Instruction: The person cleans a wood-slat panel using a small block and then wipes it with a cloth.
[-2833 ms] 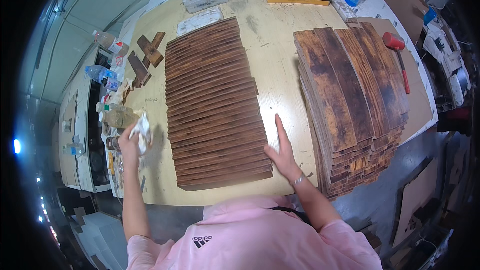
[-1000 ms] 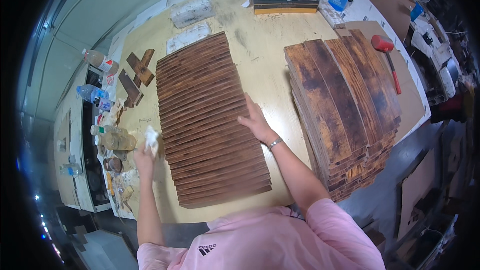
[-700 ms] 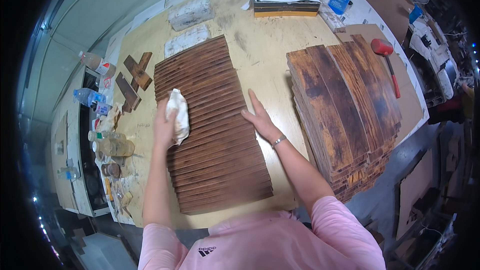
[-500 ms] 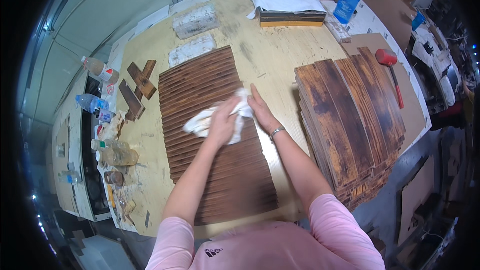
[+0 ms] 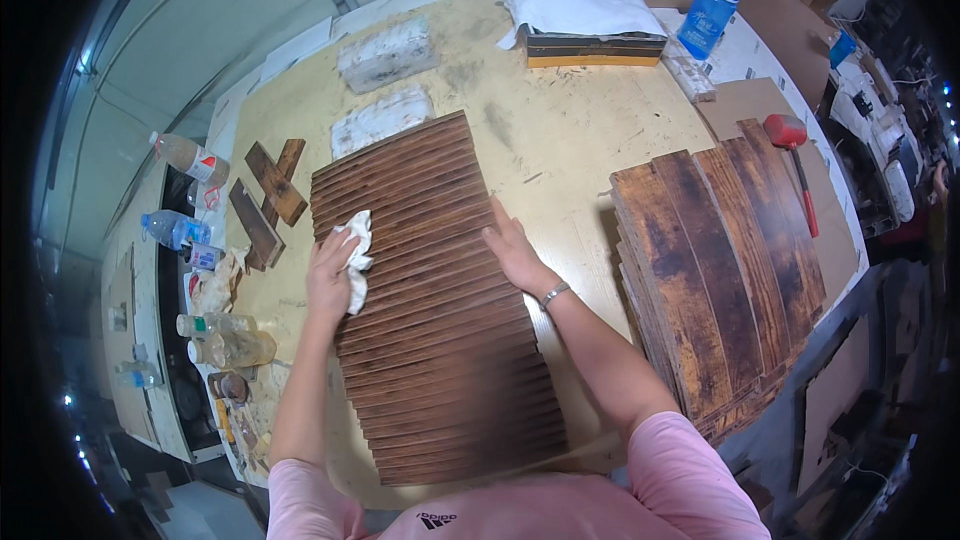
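Observation:
A slatted dark-brown wooden panel (image 5: 430,240) lies on the pale plywood tabletop (image 5: 560,155) in front of me. My left hand (image 5: 330,278) presses a crumpled white cloth (image 5: 359,260) against the panel's left edge. On the opposite side, my right hand (image 5: 515,248) rests along the right edge with its fingers stretched out, and it holds nothing. A metal bracelet (image 5: 555,293) circles my right wrist. Part of the panel's near end is blurred.
Stacked brown wooden panels (image 5: 690,270) stand at the right, with a red mallet (image 5: 786,132) beside them. Several bottles (image 5: 232,348) line the left edge near loose wood strips (image 5: 275,183). Wrapped blocks (image 5: 385,120), a cloth-covered box (image 5: 590,45) and a blue bottle (image 5: 710,10) sit at the back.
My left hand has swept the white cloth from the panel's middle to its left edge. My right hand has stayed along the right edge, slightly lower in view.

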Motion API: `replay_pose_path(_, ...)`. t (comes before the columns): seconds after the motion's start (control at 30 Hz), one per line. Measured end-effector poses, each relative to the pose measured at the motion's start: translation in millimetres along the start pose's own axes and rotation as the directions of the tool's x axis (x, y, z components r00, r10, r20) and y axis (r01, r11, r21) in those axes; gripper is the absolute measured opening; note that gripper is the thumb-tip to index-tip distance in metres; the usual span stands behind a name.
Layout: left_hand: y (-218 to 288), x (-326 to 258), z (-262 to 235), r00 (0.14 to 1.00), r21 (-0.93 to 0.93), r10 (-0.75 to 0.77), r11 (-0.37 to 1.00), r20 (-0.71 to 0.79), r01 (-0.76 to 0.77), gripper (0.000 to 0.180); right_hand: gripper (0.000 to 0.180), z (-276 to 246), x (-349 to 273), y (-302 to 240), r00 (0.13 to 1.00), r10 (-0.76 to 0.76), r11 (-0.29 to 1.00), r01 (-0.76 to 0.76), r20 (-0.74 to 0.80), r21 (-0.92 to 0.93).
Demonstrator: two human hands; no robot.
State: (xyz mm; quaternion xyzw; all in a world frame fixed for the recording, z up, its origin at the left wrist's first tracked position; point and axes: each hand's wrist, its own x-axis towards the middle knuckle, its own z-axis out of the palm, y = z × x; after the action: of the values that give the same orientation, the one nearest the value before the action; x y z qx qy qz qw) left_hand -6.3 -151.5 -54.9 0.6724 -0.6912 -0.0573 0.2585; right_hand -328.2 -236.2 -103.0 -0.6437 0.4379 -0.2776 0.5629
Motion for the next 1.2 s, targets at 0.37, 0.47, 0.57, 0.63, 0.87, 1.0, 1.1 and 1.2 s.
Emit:
replay_pose_path(0.37,122.1,67.0,84.2,0.929,-0.244,0.334,0.925,0.161,-0.291,0.043,0.065,-1.3,10.8,24.0,1.0,-0.009,0.992,0.011,-0.019,0.125)
replay_pose_path(0.47,68.5,23.5,39.2,0.974,-0.05,0.206,0.978,0.099,-0.201,0.037,0.065,5.6,5.1,7.3,0.997,-0.024,1.0,0.023,-0.079,-0.022)
replay_pose_path(0.57,77.4,24.4,44.5,0.946,0.018,0.313,0.949,0.088,-0.315,0.04,0.067,7.7,7.6,10.3,0.996,-0.063,0.998,0.062,-0.067,-0.012)
replay_pose_path(0.63,99.8,44.8,57.6,0.911,-0.025,0.4,0.916,0.1,-0.4,0.045,0.067,9.6,9.2,12.7,0.997,-0.03,0.999,0.032,-0.067,0.019)
replay_pose_path(0.87,98.6,35.7,50.7,0.938,0.021,0.328,0.943,0.113,-0.332,0.041,0.066,9.5,14.1,21.7,0.991,-0.066,0.998,0.067,-0.112,-0.001)
replay_pose_path(1.0,115.5,47.6,72.4,0.924,0.0,0.376,0.926,0.07,-0.377,0.042,0.063,14.5,22.8,26.2,0.998,-0.04,0.996,0.044,-0.039,0.084)
replay_pose_path(1.1,137.3,66.1,84.0,0.904,-0.043,0.41,0.912,0.124,-0.408,0.039,0.057,7.6,31.6,50.0,0.98,-0.152,0.983,0.163,-0.129,0.08)
replay_pose_path(1.2,109.5,66.6,85.2,0.865,-0.059,0.494,0.87,0.09,-0.49,0.033,0.053,-8.7,14.7,19.1,0.994,-0.068,0.934,0.093,-0.084,0.346)
